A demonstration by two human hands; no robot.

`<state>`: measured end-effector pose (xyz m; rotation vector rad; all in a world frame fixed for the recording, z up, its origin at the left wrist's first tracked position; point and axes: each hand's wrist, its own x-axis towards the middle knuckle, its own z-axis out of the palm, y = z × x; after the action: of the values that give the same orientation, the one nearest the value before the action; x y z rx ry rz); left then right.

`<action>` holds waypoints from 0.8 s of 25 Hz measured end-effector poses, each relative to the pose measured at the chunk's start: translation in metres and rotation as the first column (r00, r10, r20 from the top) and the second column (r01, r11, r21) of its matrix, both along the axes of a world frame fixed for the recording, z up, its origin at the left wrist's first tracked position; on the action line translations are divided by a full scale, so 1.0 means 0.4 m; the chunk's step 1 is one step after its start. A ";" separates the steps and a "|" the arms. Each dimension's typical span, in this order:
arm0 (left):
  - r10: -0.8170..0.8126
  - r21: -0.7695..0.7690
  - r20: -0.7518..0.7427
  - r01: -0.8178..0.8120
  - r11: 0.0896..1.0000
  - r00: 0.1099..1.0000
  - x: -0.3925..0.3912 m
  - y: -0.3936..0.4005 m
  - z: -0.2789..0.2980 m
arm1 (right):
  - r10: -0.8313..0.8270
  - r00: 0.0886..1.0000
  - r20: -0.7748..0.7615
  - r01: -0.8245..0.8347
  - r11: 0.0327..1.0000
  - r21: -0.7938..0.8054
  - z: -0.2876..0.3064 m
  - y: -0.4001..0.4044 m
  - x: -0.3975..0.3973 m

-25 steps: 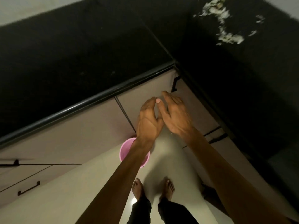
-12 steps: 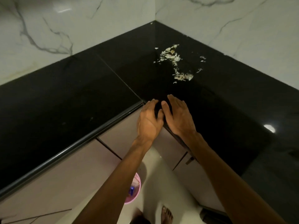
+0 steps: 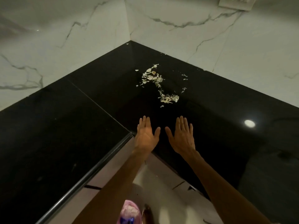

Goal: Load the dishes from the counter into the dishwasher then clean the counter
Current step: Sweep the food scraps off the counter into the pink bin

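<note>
A glossy black stone counter [image 3: 48, 135] wraps an inner corner beneath white marble-veined wall tiles [image 3: 64, 38], and a loose scatter of pale peelings and crumbs [image 3: 159, 85] lies on it between the corner and the hands, in two clumps joined by a thin trail, with a few stray flecks [image 3: 184, 75] off to the right nearer the wall. No dishes show on the visible part of the counter, and no dishwasher is in view. The left hand [image 3: 146, 135] is held flat with fingers straight and together, thumb spread, over the inner corner of the counter's front edge; the right hand [image 3: 182, 136] matches it just beside, fingers straight, over the dark surface. The two thumbs point toward each other with a small gap between, and neither hand holds anything. Whether the palms touch the stone cannot be told. Nothing lies between the fingertips and the nearest clump. A rounded dark edge strip [image 3: 90, 172] runs along the counter's front to the left, above pale cabinet fronts [image 3: 100, 180]. A round ceiling light reflection [image 3: 249, 123] glints on the stone to the right. Below, on the pale floor [image 3: 169, 199], a pink round bucket [image 3: 130, 212] stands near the cabinets, under the left forearm. A white wall switch plate [image 3: 236, 3] sits at the top right.
</note>
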<state>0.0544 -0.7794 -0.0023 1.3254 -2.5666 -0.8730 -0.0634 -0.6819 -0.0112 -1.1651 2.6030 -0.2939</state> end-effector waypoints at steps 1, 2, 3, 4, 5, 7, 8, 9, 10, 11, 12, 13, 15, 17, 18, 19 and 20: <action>-0.023 0.008 0.031 0.023 1.000 0.999 -0.003 -0.022 -0.015 | -0.017 0.999 -0.035 0.018 1.000 0.023 -0.009 -0.015 -0.002; -0.040 -0.013 0.050 0.041 0.999 0.998 -0.009 -0.043 -0.029 | -0.038 0.997 -0.060 0.041 0.998 0.044 -0.015 -0.032 -0.005; -0.048 -0.062 0.055 0.051 0.997 0.997 -0.017 -0.064 -0.042 | -0.061 0.995 -0.080 0.067 0.996 0.065 -0.019 -0.049 -0.007; -0.047 -0.119 0.057 0.053 0.991 0.997 -0.027 -0.082 -0.053 | -0.088 0.992 -0.095 0.096 0.992 0.081 -0.022 -0.067 -0.008; -0.037 -0.166 0.063 0.048 0.985 0.997 -0.039 -0.099 -0.058 | -0.114 0.988 -0.107 0.124 0.988 0.091 -0.025 -0.084 -0.012; -0.012 -0.223 0.086 0.031 0.974 0.996 -0.062 -0.127 -0.064 | -0.159 0.979 -0.126 0.172 0.980 0.099 -0.027 -0.110 -0.020; -0.001 -0.240 0.099 0.025 0.971 0.995 -0.076 -0.143 -0.067 | -0.177 0.975 -0.133 0.190 0.977 0.100 -0.029 -0.126 -0.028; 0.006 -0.251 0.114 0.023 0.968 0.993 -0.089 -0.160 -0.069 | -0.191 0.972 -0.135 0.205 0.974 0.098 -0.030 -0.144 -0.038; 0.009 -0.256 0.130 0.024 0.966 0.992 -0.103 -0.179 -0.071 | -0.201 0.970 -0.134 0.215 0.972 0.098 -0.031 -0.163 -0.051; 0.011 -0.253 0.144 0.026 0.967 0.990 -0.119 -0.198 -0.071 | -0.208 0.969 -0.132 0.222 0.970 0.102 -0.031 -0.183 -0.064; 0.014 -0.251 0.155 0.025 0.968 0.988 -0.136 -0.217 -0.072 | -0.213 0.968 -0.132 0.228 0.968 0.106 -0.032 -0.204 -0.079; 0.022 -0.252 0.158 0.019 0.968 0.987 -0.153 -0.235 -0.072 | -0.218 0.967 -0.134 0.232 0.967 0.105 -0.034 -0.226 -0.094; 0.040 -0.258 0.161 0.003 0.966 0.986 -0.188 -0.266 -0.073 | -0.214 0.968 -0.133 0.228 0.969 0.100 -0.034 -0.269 -0.126; 0.056 -0.269 0.176 -0.006 0.963 0.983 -0.219 -0.295 -0.074 | -0.195 0.973 -0.120 0.208 0.972 0.105 -0.031 -0.315 -0.159; 0.070 -0.272 0.185 -0.017 0.962 0.980 -0.237 -0.310 -0.074 | -0.193 0.975 -0.110 0.205 0.973 0.103 -0.032 -0.340 -0.181; 0.085 -0.276 0.193 -0.029 0.961 0.977 -0.254 -0.326 -0.074 | -0.191 0.976 -0.102 0.202 0.974 0.104 -0.033 -0.368 -0.204; 0.098 -0.280 0.202 -0.038 0.959 0.974 -0.269 -0.340 -0.074 | -0.178 0.979 -0.095 0.188 0.976 0.112 -0.035 -0.393 -0.225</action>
<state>-0.0533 -0.9154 -0.0321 1.4804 -2.6555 -0.3594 -0.1535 -0.8392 -0.0251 -0.9182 2.7643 -0.1245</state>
